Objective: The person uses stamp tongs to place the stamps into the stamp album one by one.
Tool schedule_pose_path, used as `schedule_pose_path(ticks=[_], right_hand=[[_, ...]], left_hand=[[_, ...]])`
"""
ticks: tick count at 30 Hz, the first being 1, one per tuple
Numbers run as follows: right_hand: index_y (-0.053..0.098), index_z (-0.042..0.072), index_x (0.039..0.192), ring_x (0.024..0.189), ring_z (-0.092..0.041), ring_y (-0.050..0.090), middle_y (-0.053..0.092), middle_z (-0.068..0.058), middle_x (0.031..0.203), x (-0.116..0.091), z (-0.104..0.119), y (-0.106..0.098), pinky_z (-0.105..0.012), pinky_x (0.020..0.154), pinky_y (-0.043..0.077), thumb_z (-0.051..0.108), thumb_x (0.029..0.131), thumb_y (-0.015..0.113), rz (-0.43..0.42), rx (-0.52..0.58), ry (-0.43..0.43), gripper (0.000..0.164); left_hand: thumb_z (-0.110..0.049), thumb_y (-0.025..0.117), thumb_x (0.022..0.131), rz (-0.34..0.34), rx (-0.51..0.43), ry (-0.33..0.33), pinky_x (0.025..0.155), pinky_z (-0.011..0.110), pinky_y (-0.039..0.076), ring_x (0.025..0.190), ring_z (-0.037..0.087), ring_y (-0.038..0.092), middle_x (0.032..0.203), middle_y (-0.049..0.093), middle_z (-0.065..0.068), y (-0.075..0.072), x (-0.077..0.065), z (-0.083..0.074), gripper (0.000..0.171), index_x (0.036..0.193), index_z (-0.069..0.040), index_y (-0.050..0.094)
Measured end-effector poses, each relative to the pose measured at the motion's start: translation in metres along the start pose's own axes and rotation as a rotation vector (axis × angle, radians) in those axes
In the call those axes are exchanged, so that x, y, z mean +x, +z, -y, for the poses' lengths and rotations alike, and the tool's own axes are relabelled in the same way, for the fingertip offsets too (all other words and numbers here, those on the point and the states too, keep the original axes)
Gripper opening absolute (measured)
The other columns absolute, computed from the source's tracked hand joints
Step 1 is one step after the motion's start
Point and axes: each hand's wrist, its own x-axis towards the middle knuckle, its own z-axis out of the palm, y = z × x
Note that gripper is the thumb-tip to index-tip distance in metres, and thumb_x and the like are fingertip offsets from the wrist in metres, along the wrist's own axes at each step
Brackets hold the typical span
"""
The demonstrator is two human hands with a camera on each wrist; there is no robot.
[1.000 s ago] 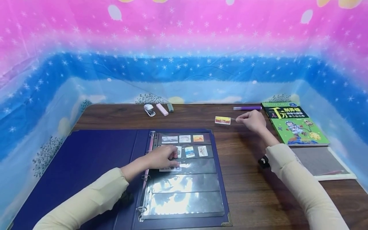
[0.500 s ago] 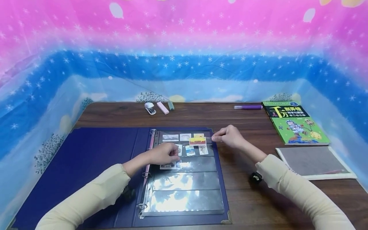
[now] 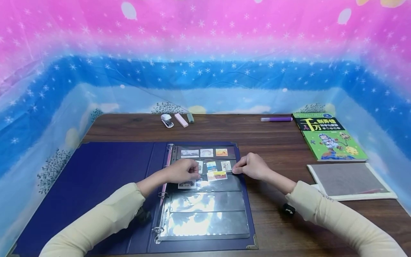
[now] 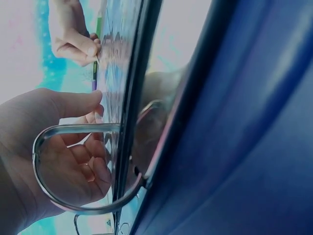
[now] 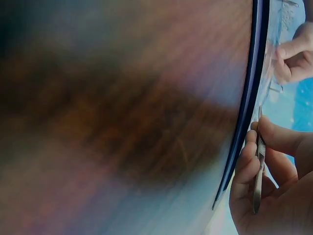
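My right hand (image 3: pixel 252 166) pinches a pair of metal tweezers (image 5: pixel 257 188) at the album page's right edge. At the tweezers' tip is a yellow and red stamp (image 3: pixel 217 175), lying over the border between the second and third pocket rows. My left hand (image 3: pixel 183 170) rests on the page with loosely bent fingers and partly covers the stamps there. Its thumb and fingertips touch the clear page (image 3: pixel 224 201) beside a stamp in the third row (image 3: pixel 187 184). Whether they hold the pocket film cannot be told. Several stamps fill the top two rows.
The open navy ring album (image 3: pixel 112 178) covers the table's left and middle. A stapler (image 3: pixel 167 120), a pink block (image 3: pixel 181 120) and a green block (image 3: pixel 190 118) lie behind it. At right are a purple marker (image 3: pixel 277 119), a green book (image 3: pixel 330 139) and a white-edged pouch (image 3: pixel 350 180).
My right hand has brought the yellow and red stamp from above the table's back right, leftward and down onto the page. My left hand has stayed on the page, almost still.
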Motion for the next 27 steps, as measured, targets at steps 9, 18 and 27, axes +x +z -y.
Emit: schedule_pose_path(ticks=[9,18,27], right_hand=[[0.077,0.015,0.08,0.078,-0.007,0.06,0.073,0.0,0.088,-0.005,0.003,-0.002,-0.024,0.068,0.044,0.021,0.08,0.071,0.038,-0.037,-0.068,0.008],[0.077,0.013,0.08,0.075,-0.005,0.061,0.072,0.001,0.079,0.007,-0.002,-0.012,-0.025,0.071,0.05,0.016,0.079,0.072,0.13,-0.098,-0.26,0.006],[0.077,0.013,0.08,0.066,-0.001,0.052,0.069,0.005,0.074,0.024,-0.002,-0.018,-0.018,0.065,0.041,0.015,0.079,0.072,0.244,-0.158,-0.419,0.006]], left_hand=[[-0.012,0.061,0.087,-0.025,0.002,0.008,0.055,0.019,0.033,0.054,0.006,0.038,0.06,0.042,-0.006,0.001,0.0,0.0,0.019,0.07,-0.008,0.053],[-0.009,0.062,0.086,-0.046,0.009,0.077,0.058,0.018,0.033,0.056,0.004,0.039,0.061,0.044,-0.007,0.002,0.001,0.002,0.016,0.072,-0.009,0.054],[-0.007,0.061,0.087,-0.031,-0.062,0.093,0.058,0.018,0.034,0.056,0.003,0.038,0.061,0.041,-0.008,0.002,0.001,0.007,0.015,0.072,-0.008,0.056]])
